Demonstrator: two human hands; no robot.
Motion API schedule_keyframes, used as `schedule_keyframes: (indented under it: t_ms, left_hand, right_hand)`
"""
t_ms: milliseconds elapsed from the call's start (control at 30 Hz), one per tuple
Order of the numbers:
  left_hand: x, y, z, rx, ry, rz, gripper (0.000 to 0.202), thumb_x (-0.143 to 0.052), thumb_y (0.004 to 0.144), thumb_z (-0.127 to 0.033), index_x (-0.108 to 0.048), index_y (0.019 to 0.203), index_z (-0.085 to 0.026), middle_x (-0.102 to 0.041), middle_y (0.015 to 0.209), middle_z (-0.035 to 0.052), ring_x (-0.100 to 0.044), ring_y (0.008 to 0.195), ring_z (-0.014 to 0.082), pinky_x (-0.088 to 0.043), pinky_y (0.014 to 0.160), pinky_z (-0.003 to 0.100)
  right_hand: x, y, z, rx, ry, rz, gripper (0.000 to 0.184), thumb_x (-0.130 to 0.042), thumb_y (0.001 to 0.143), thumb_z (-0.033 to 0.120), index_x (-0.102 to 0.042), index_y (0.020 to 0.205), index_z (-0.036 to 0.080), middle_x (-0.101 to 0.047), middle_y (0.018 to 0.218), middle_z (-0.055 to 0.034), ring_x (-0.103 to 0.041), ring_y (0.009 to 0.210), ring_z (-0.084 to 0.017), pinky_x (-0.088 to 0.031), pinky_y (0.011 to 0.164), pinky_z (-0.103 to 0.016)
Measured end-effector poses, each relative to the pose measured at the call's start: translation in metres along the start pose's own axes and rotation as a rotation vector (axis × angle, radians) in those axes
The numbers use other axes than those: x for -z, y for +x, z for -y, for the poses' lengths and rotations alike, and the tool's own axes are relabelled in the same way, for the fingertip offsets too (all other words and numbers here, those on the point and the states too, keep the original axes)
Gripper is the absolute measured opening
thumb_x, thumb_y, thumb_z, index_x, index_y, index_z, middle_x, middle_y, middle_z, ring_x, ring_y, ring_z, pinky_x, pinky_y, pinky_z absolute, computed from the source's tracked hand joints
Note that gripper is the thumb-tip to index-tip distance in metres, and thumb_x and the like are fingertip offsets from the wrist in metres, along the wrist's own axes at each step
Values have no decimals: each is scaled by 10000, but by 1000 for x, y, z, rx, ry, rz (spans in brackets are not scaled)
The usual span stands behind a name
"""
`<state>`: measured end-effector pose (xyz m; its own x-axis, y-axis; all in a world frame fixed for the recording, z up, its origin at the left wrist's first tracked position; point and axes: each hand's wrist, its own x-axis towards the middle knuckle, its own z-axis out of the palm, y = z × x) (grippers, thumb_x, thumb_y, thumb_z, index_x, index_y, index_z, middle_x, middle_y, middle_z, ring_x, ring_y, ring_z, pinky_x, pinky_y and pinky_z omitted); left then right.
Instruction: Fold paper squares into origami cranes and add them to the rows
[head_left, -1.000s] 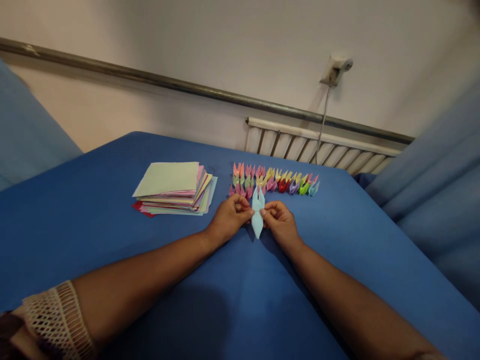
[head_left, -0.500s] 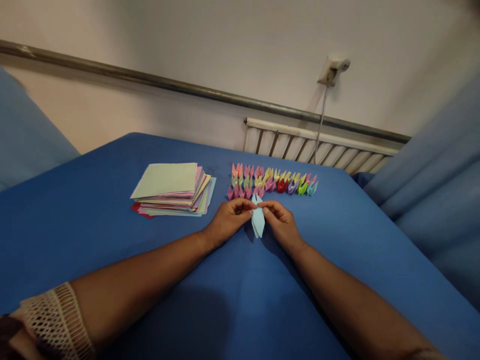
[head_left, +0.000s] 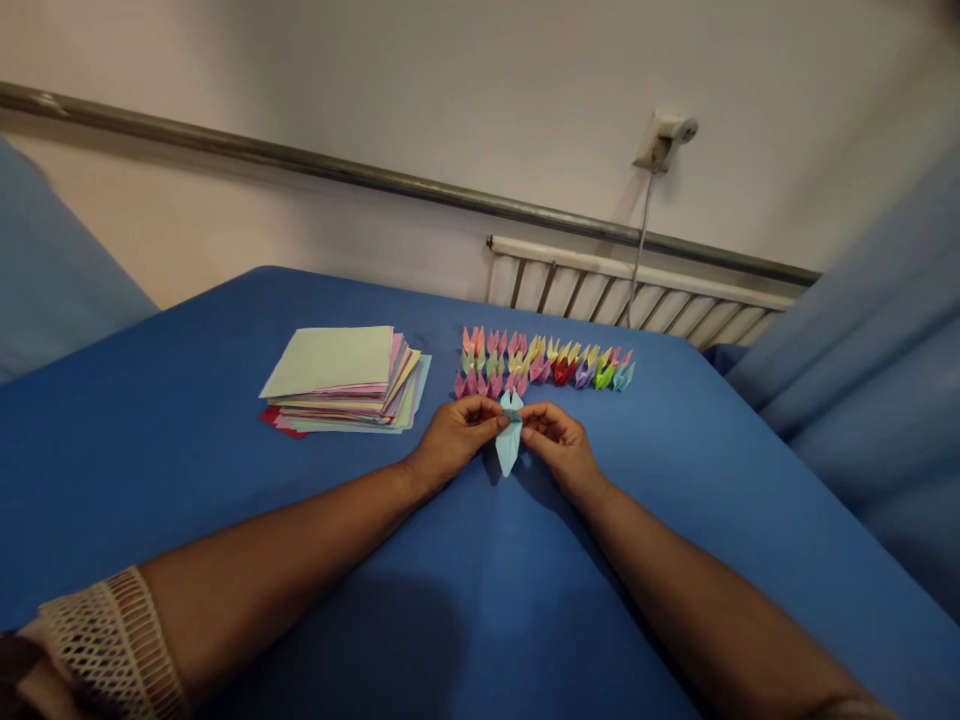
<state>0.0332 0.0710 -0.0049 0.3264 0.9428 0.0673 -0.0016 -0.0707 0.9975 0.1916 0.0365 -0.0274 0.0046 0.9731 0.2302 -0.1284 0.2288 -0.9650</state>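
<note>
A light blue origami crane, partly folded, is held up between my two hands just above the blue tabletop. My left hand pinches its left edge with thumb and fingers. On the other side, the fingers and thumb of my right hand close on its right edge. Two narrow points stick up at the far end, and a broader flap hangs toward me. Right behind it stand rows of small folded paper cranes in pink, green, yellow, red, purple and blue.
To the left lies a thick stack of coloured paper sheets on the blue-covered table. Beyond the table are a radiator, a metal pipe and a wall socket with a cord. A blue curtain hangs at the right.
The light blue paper has been turned between my fingers; its lower end now shows one broad flap instead of two layered points. My hands have barely moved.
</note>
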Motion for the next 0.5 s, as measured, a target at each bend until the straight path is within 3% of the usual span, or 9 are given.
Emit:
schedule_keyframes:
  t_ms: [300,500]
  left_hand:
    - [-5,-4,0,31,1,-51,263,-730,657,-372,-620,698,-137,-590,649,-26,-518,589,94,-401,577,218]
    - [-7,-6,0,22,-67,-69,267,-759,622,-296,-564,731,-150,-591,643,-36,-549,597,94,-423,588,212]
  right_hand:
    - [-5,1,-6,3,-21,-121,231,-715,708,373,-583,697,184,-561,591,47,-491,533,-85,-406,541,-224]
    - [-8,1,-4,-21,79,-145,350,-757,659,354,-533,893,219,-537,569,86,-484,490,-87,-391,507,-219]
